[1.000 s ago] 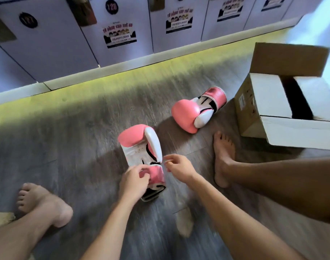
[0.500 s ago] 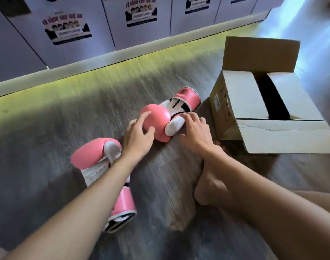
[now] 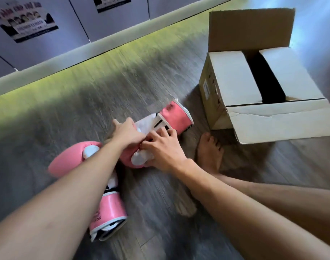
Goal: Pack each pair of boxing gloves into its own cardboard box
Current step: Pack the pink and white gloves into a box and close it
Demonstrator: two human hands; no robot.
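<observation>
While one pink glove (image 3: 70,160) lies on the wood floor (image 3: 85,94), the left hand (image 3: 128,133) and right hand (image 3: 164,147) both clasp its mate (image 3: 171,115), apparently readying it for packing. Nearby, the cardboard box (image 3: 235,79) stands with flaps partly open.

Both hands now gripping the far glove (image 3: 171,117), dragged nearer the near glove (image 3: 66,162)

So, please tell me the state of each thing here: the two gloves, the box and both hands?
Far glove: on the floor, both hands on it.
Near glove: lying on the floor, under the left forearm.
Cardboard box: on the floor, flaps partly open.
Left hand: grips the far glove.
Right hand: grips the far glove.
</observation>
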